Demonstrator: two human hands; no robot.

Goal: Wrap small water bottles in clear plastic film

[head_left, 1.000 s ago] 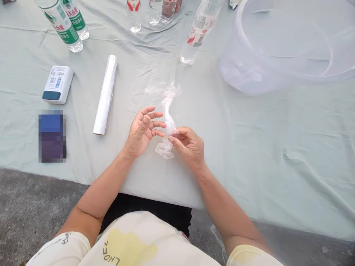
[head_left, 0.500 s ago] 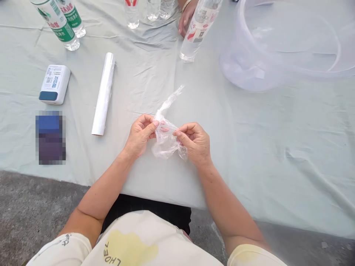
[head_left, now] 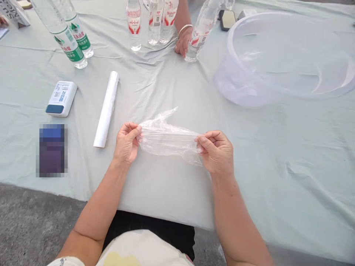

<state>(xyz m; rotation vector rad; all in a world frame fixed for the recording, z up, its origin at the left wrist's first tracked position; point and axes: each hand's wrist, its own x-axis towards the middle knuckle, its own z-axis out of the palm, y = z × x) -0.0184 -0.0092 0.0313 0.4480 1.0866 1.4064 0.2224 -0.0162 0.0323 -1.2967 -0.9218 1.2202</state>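
A crumpled sheet of clear plastic film (head_left: 169, 142) stretches between my two hands, just above the cloth. Its left end is pinched between the thumb and fingers of my left hand (head_left: 128, 142). My right hand (head_left: 217, 150) pinches the other end, so pleats run straight across the film. A loose twisted tip sticks up from its far side, and slack folds hang on the near side. To the left of my left hand lies a roll of clear wrap (head_left: 106, 111), not touched by either hand.
A large clear plastic tub (head_left: 235, 85) stands at the far right. Green-labelled water bottles (head_left: 70, 46), a white boxy device (head_left: 61, 99) and a blurred-out item (head_left: 52, 149) are on the left. Another person's hand (head_left: 183, 42) rests by a red-labelled bottle (head_left: 201, 35). The grey-green tablecloth (head_left: 277, 159) has wrinkles.
My hands have moved apart, pulling the bunched film out wide between them. The view has tilted up, showing more of the table's far side.
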